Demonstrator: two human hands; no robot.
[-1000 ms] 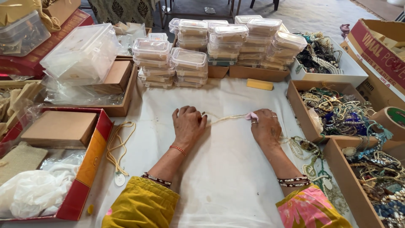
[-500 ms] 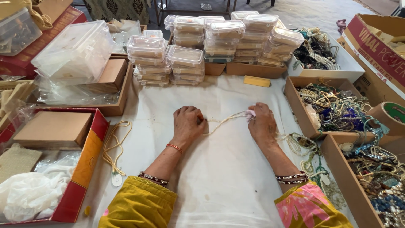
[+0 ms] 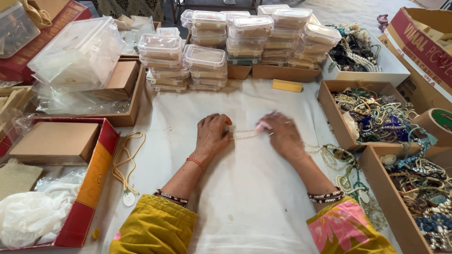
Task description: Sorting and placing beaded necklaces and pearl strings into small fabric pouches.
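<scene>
- At nine o'clock of the white cloth (image 3: 245, 202), a red-sided cardboard tray (image 3: 96, 174) holds a plain brown box (image 3: 54, 141); a cream cord necklace with a round pendant (image 3: 126, 164) lies just beside it, well apart from the hands.
- The left hand (image 3: 213, 135) rests palm down at the cloth's centre, fingers curled narrow and pinching one end of a short pale bead strand (image 3: 245, 135).
- The strand runs straight between the two hands, lying on the cloth (it looks taut rather than slack).
- It is judged light, limp and fragile: fine beads on thin thread, likely to slip or snap under a hard pull, so a hold near each end, close to the fingertips, seems safest.
- The right hand (image 3: 281, 134) is blurred; its fingers seem closed on the other end, along with something small and pink, though the exact grip cannot be told.
- At twelve o'clock stand stacked clear lidded containers (image 3: 245, 30).
- At three o'clock open cardboard boxes (image 3: 329, 101) hold tangled beaded jewellery (image 3: 376, 115), and a loose pearl string (image 3: 332, 157) trails beside the right wrist.
</scene>
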